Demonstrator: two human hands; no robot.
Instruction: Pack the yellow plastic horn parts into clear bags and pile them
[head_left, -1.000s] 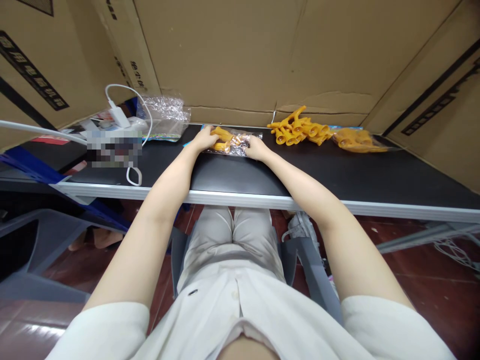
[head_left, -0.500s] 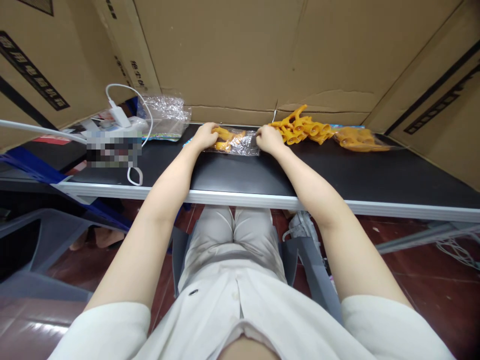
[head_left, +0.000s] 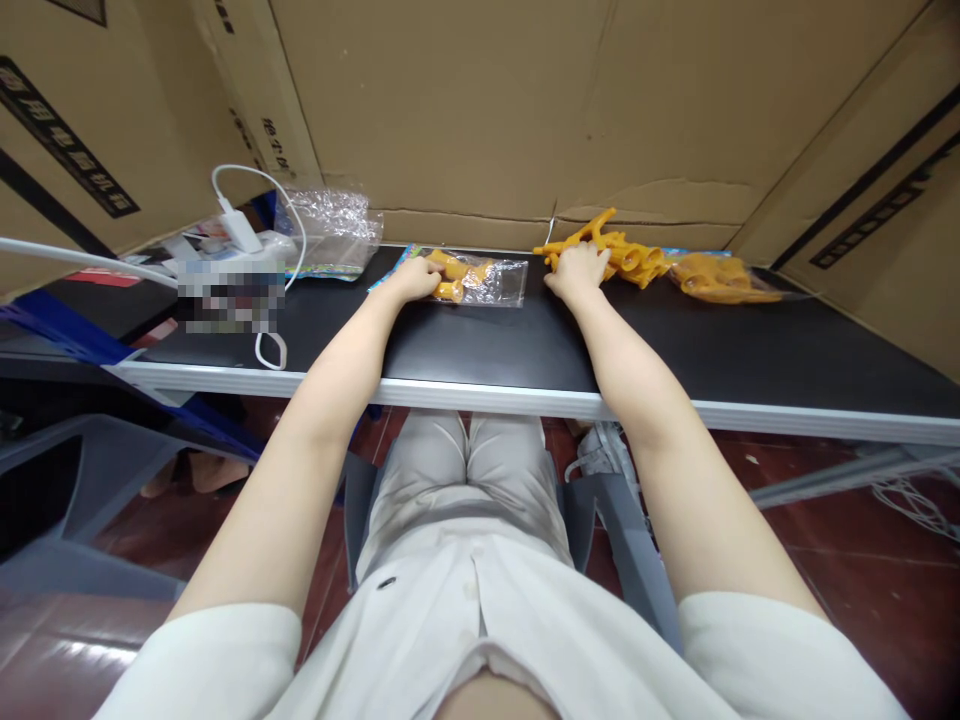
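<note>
My left hand [head_left: 415, 281] grips the left end of a clear plastic bag [head_left: 510, 284] that lies flat on the black tabletop. Inside the bag are orange-yellow plastic pieces [head_left: 459, 268] with flared, tube-like ends. Over at the near left side of a heap of similar orange-yellow plastic pieces [head_left: 626, 255] is my right hand [head_left: 579, 272], fingers apart and holding nothing that I can see. Its fingertips partly cover the heap, so whether they touch a piece is unclear.
A filled clear bag [head_left: 724, 278] of orange-yellow pieces lies right of the heap. Clear packaging bags [head_left: 330, 240] lie at the back left, near a white charger [head_left: 240, 232] and its cable. Cardboard walls [head_left: 480, 110] enclose the back and sides of the table.
My right hand has let go of the bag's right end and moved right to the heap, its fingers spreading. The bag now lies flatter; my left hand stays on its left end.
</note>
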